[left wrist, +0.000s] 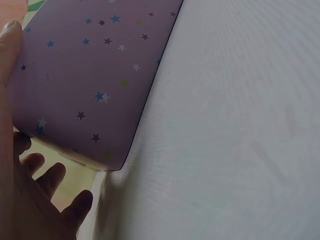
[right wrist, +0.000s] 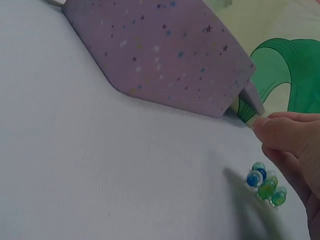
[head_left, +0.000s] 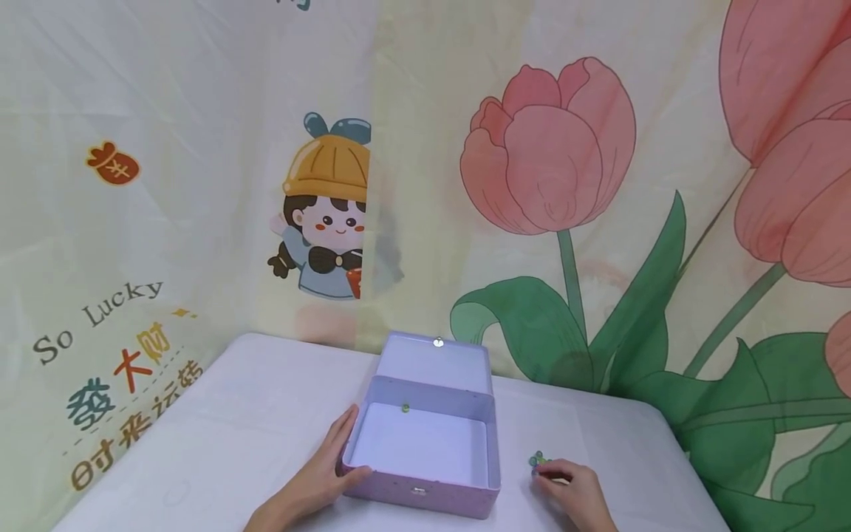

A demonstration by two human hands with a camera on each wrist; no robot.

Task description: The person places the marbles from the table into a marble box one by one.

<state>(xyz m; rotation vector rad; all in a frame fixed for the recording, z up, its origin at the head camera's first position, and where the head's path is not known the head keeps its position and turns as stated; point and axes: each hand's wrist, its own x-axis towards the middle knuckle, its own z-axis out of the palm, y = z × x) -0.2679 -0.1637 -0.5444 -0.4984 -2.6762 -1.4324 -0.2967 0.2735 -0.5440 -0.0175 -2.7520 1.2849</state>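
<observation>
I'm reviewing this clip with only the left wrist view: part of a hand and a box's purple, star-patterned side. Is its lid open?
Observer: Yes, the head view shows the lid of the purple box tipped open at the far side.

Operator: Anything inside?

Observer: One green marble, toward the back left.

Operator: And the right hand?

Observer: The right hand is at a small cluster of blue and green marbles outside the box; I can't tell whether it pinches one.

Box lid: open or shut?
Open. The head view shows the lid tipped back at the rear of the purple box, exposing its pale interior and a small green marble.
</observation>
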